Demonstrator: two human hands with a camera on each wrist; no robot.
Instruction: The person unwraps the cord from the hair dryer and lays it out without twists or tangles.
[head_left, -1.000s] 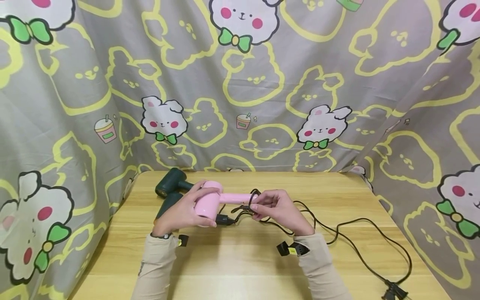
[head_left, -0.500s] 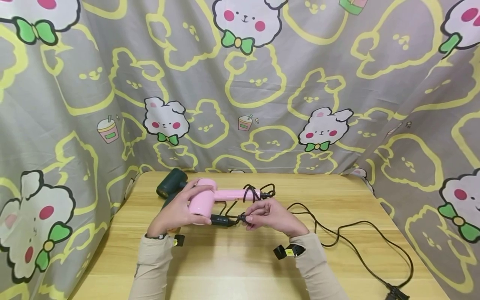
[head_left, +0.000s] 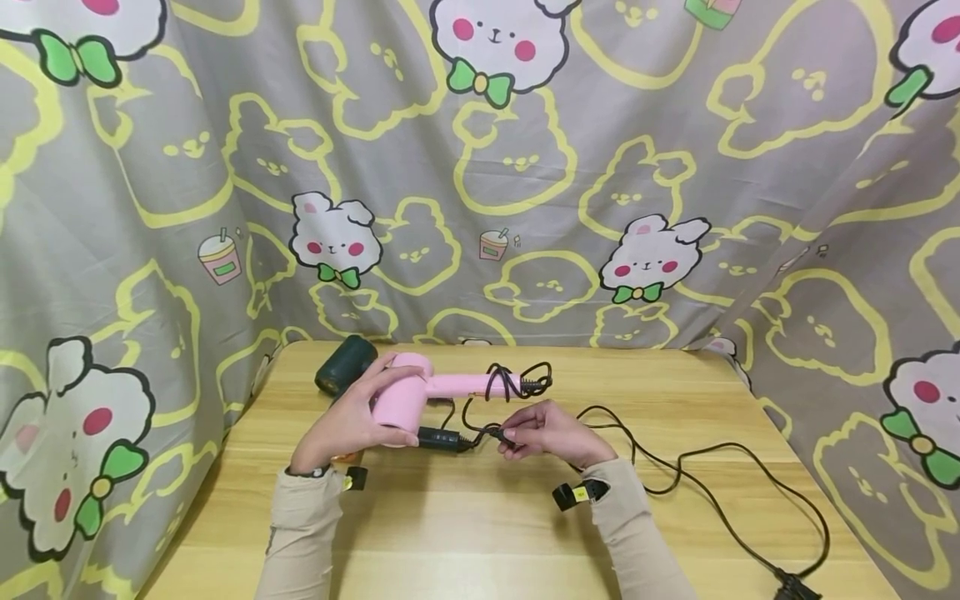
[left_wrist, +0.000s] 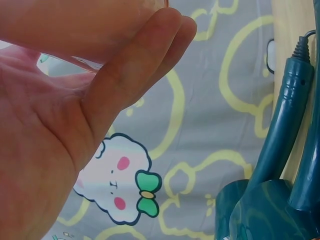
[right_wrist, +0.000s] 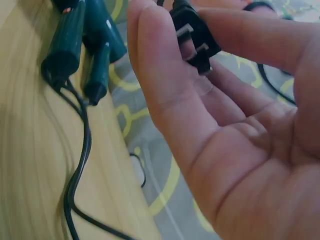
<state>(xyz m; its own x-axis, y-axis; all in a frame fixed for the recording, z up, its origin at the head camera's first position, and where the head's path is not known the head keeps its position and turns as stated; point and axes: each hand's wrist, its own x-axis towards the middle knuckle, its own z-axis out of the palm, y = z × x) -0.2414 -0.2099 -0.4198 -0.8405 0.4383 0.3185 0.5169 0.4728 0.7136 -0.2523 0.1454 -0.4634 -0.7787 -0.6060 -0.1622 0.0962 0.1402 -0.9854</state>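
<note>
My left hand (head_left: 348,425) grips the barrel of a pink hair dryer (head_left: 401,404), fingers over its top and thumb at its lower end. The dryer's handle points right, with loops of black cord (head_left: 502,383) wound round its end. Near that end, my right hand (head_left: 553,433) pinches a black two-pin plug (right_wrist: 197,40) between thumb and fingers; its metal pins show in the right wrist view. In the left wrist view, the dryer's barrel (left_wrist: 75,30) lies along the palm of my left hand (left_wrist: 45,135).
Two dark green hair dryers lie behind and under my left hand; one barrel (head_left: 347,365) and the other's handle (head_left: 442,439) show. Their black cords (head_left: 678,467) run right across the wooden table (head_left: 465,533) to plugs (head_left: 795,586) at the front right. A patterned curtain (head_left: 420,175) surrounds the table.
My right hand has come away from the dryer's handle, down towards me, then slightly right with the plug, leaving the cord loops on the handle. My left hand and the dryer have shifted slightly left.
</note>
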